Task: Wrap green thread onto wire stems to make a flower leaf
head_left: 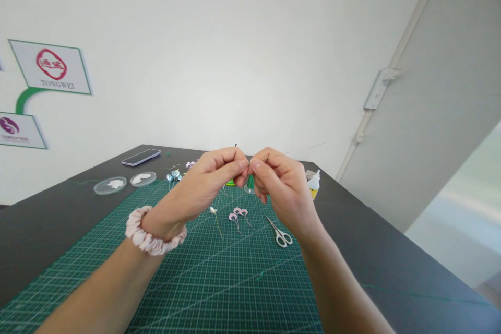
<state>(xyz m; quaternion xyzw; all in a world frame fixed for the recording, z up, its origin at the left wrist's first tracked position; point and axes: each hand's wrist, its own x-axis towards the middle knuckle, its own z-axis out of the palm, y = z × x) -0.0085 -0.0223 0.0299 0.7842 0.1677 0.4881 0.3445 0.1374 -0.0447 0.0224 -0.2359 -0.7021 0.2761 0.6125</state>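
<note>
My left hand [223,169] and my right hand [279,177] meet fingertip to fingertip above the cutting mat, both in a pinch. A thin wire [303,149] runs out from the right fingers toward the upper right; its other end is at the touching fingertips, mostly hidden. Just under the hands stands a spool of green thread [250,183], partly covered by the right fingers. Nearer on the mat lie pink looped petals on wire stems [237,214], a small white bud on a stem [213,211] and white-handled scissors [279,234].
The green cutting mat [219,282] covers part of the dark table [391,250]. At left are two clear dishes [110,186] with white pieces, a phone [141,156] and pale blue flowers [173,175]. A glue bottle [314,184] stands right, behind my wrist. Green thread scraps [261,274] lie about.
</note>
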